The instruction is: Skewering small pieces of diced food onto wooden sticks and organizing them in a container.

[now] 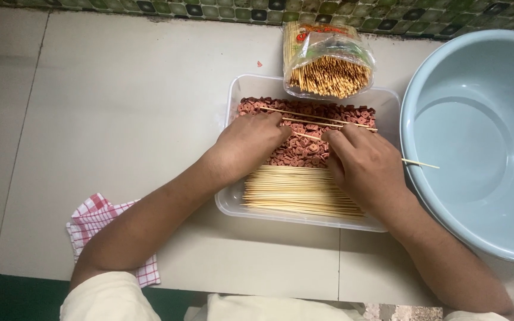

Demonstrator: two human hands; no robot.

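A clear plastic tray (233, 202) holds a heap of small reddish-brown ring-shaped pieces (304, 151) at its far half and a bundle of thin bamboo skewers (292, 191) at its near half. My left hand (251, 142) rests on the pieces, fingertips pinched around the ends of loose skewers (322, 117) lying across the heap. My right hand (364, 163) grips one skewer (420, 163) whose tip sticks out to the right over the tray's edge.
A large pale blue basin (477, 137) stands to the right of the tray. An open plastic bag of skewers (327, 59) lies behind it. A red-and-white checked cloth (99, 223) lies at the left. Tiled wall edge at the back.
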